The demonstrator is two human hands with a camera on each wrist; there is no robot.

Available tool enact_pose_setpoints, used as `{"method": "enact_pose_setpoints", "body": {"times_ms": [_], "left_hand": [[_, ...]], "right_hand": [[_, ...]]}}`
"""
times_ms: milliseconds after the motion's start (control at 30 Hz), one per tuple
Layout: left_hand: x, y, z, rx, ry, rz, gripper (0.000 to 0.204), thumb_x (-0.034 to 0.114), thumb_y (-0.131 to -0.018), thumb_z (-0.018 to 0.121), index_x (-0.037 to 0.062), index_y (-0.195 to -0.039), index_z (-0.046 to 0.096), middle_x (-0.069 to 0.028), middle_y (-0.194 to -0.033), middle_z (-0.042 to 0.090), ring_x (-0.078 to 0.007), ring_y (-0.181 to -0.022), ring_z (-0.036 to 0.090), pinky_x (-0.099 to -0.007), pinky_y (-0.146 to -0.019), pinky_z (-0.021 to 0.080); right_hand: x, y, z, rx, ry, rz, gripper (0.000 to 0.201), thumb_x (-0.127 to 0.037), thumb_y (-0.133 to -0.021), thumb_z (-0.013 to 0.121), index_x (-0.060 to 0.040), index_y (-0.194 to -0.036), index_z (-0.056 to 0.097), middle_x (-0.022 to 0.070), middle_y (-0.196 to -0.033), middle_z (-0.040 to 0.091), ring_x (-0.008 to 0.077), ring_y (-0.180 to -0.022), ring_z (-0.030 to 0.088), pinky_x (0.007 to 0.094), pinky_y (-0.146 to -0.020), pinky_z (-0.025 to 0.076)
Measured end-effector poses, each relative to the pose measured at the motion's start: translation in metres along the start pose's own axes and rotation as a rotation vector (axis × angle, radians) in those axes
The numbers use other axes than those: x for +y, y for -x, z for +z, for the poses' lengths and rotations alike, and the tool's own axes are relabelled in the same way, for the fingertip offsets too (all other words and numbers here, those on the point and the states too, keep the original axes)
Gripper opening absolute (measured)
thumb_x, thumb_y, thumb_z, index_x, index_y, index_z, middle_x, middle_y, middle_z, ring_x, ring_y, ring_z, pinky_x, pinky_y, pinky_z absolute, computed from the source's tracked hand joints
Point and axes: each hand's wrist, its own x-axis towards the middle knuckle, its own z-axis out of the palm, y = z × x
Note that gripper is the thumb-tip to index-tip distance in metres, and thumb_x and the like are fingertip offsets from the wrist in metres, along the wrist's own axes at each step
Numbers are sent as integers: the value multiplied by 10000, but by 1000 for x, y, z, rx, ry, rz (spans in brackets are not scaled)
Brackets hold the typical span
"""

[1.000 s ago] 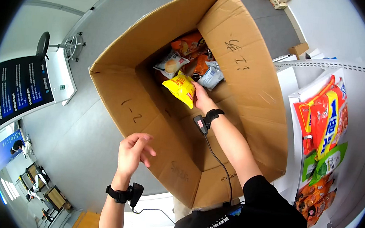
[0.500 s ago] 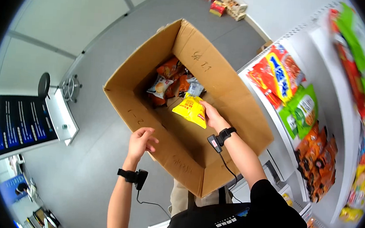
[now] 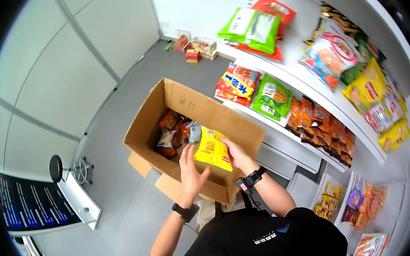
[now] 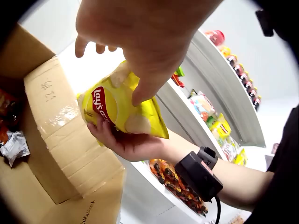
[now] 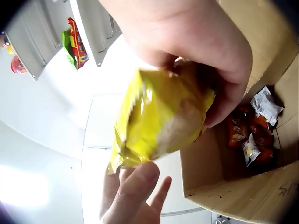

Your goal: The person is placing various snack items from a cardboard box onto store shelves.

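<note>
Above the cardboard box (image 3: 216, 112), my right hand (image 3: 237, 157) grips a yellow Lay's chip bag (image 3: 214, 150) by its side. In the left wrist view the red Lay's logo on the chip bag (image 4: 119, 105) shows, with the right hand's fingers (image 4: 105, 135) curled under it. My left hand (image 3: 191, 177) is raised over the near box wall, its fingers extended beside the bag. From the right wrist, the left hand (image 5: 135, 198) appears close at the bag's lower edge. Orange snack packs (image 3: 169, 120) and a silver pack (image 3: 194, 132) lie at the box's far end.
On the right, white shelves (image 3: 301, 73) carry red and green bags, a row of orange packs (image 3: 318, 125), and yellow chip bags (image 3: 370, 83). Small boxes (image 3: 204, 46) sit on the floor by the wall. A round stool (image 3: 56, 168) stands at left.
My right hand has lifted the chip bag up and out from deep in the box. The left hand has moved right to the bag, its fingers extending. The view has swung toward the shelves.
</note>
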Motion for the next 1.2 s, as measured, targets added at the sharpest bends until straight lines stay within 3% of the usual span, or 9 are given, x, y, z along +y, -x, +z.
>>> {"method": "enact_pose_setpoints", "body": {"times_ms": [333,433,567,700,733,833,867,1000,1200], "left_hand": [[45,17,-6,11,-229,439,856,150,-625,786,102,-1357,345,-201,-1424,265,-396,-1312,261,-556,-1063,210],[51,26,-7,-50,-408,471,775,210,-643,775,97,-1316,408,-178,-1408,304,-385,-1314,263,-598,-1062,157],[49,28,-14,82,-463,396,723,272,-652,771,106,-1281,455,-88,-1263,469,-360,-1305,291,-604,-1068,122],[46,27,-26,102,-447,381,667,288,-656,771,98,-1232,494,-70,-1145,530,-329,-1268,349,-612,-1062,118],[43,27,-29,125,-452,409,624,256,-668,767,87,-1213,512,-94,-1084,562,-311,-1193,439,-552,-1048,229],[27,24,-32,102,-209,225,552,216,-699,759,52,-1176,536,-131,-1013,595,-315,-1051,544,-446,-947,388],[24,24,-34,158,-60,181,430,185,-750,729,13,-1107,563,-167,-931,621,-325,-883,605,-367,-789,468],[9,14,-41,139,462,-124,294,172,-846,650,-5,-1071,580,-99,-920,649,-144,-826,581,-286,-764,462],[14,-3,-35,48,1056,-194,419,271,-930,558,-24,-1218,486,-77,-1144,579,-144,-991,558,-292,-861,456]], "right_hand": [[-11,93,17,80,-174,-145,367,-350,-921,499,-35,-1088,581,72,-916,671,132,-718,655,229,-545,523],[-7,95,16,42,-111,-200,379,-322,-929,488,-20,-1152,543,82,-1019,655,160,-819,653,300,-706,544],[-5,102,34,205,72,-286,374,-334,-898,551,-58,-1150,548,60,-987,649,142,-854,644,307,-690,542],[-9,114,57,162,199,-390,386,-342,-881,581,-64,-1148,548,49,-967,647,142,-821,650,302,-666,541],[-11,114,60,156,228,-382,388,-352,-881,581,-55,-1128,547,53,-947,647,149,-808,650,299,-655,540],[-12,113,68,133,317,-350,404,-383,-882,582,-27,-1068,545,66,-890,645,170,-769,652,292,-623,534],[-13,112,68,140,361,-370,409,-409,-875,589,-24,-1003,538,75,-895,616,169,-740,637,290,-624,529],[-16,122,70,137,296,-421,409,-412,-863,610,-31,-983,522,72,-958,566,155,-750,619,287,-651,524],[-28,124,35,214,296,-467,383,-378,-879,603,-62,-1072,502,72,-1081,543,189,-909,580,323,-758,497]]}}
